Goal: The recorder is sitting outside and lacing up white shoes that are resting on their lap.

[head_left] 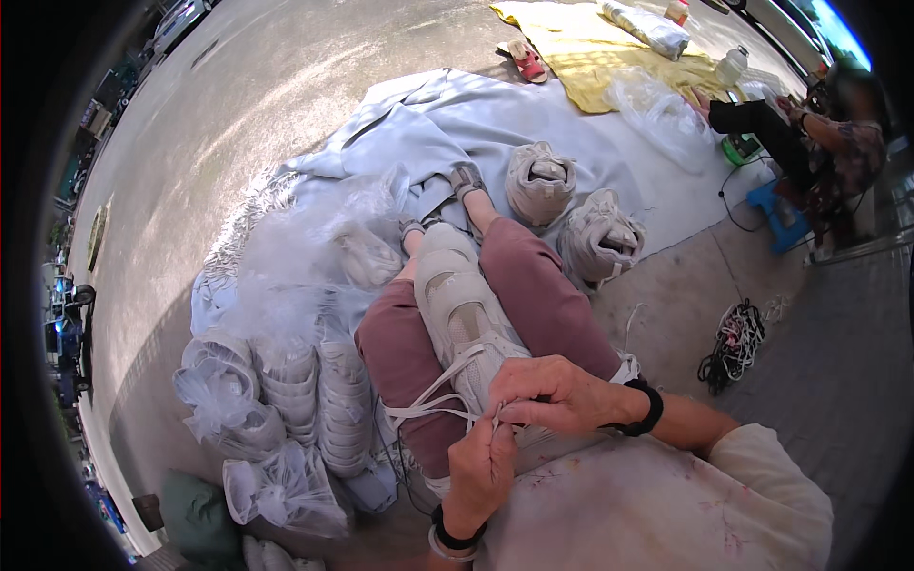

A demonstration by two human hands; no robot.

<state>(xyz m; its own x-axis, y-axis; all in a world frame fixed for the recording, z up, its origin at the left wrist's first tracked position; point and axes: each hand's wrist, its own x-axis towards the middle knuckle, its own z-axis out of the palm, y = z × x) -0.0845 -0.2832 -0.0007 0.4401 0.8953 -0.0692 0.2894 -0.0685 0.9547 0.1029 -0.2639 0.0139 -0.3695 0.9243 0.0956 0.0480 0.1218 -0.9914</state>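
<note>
A row of nested off-white shoe uppers [447,285] lies along my lap, between my knees. The nearest shoe upper [479,369] has a loose white shoelace [433,407] trailing to the left across my thigh. My left hand [479,471] is closed, its thumb and finger pinching at the lace by the shoe's near end. From the right, my right hand [557,392] meets it with bent fingers, also closed at the same spot. The fingertips touch, and they mostly hide the bit of lace between them.
Left of my legs are stacked uppers [345,409] and clear plastic bags [286,495]. Two more upper bundles [540,186] stand beyond my right knee on a pale sheet [409,119]. A lace tangle [738,343] lies right. Another person [838,152] sits far right.
</note>
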